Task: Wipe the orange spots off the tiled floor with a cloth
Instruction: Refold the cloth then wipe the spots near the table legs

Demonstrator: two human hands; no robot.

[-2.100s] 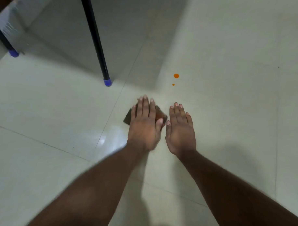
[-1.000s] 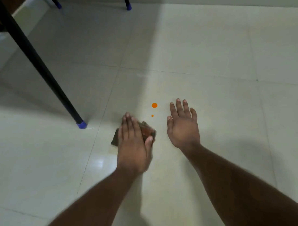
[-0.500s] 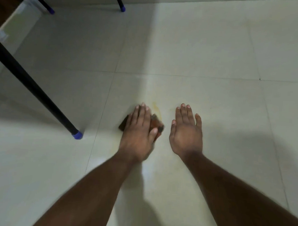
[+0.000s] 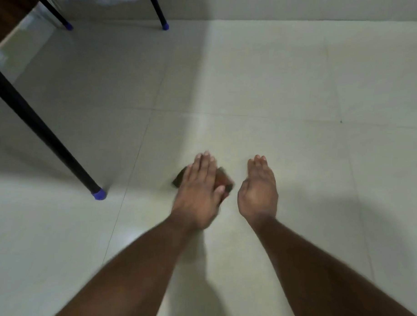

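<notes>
Pale tiled floor point(image 4: 276, 89), black table leg point(image 4: 38, 133) at left. Left hand point(image 4: 199, 193) flat, fingers extended, pressing brown cloth point(image 4: 223, 179) onto tile. Right hand point(image 4: 258, 190) open, palm down just beside it, holding nothing.

Both orange spots gone from pale tiled floor point(image 4: 264, 93); left hand point(image 4: 198, 193) slid the small brown folded cloth point(image 4: 223, 180) fwd over where they were, w/ right hand point(image 4: 258, 192) now alongside.

Both bare forearms reach forward. The left hand point(image 4: 199, 193) lies flat, palm down, fingers together and blurred. The right hand point(image 4: 258, 192) is flat beside it, fingers extended.
</notes>
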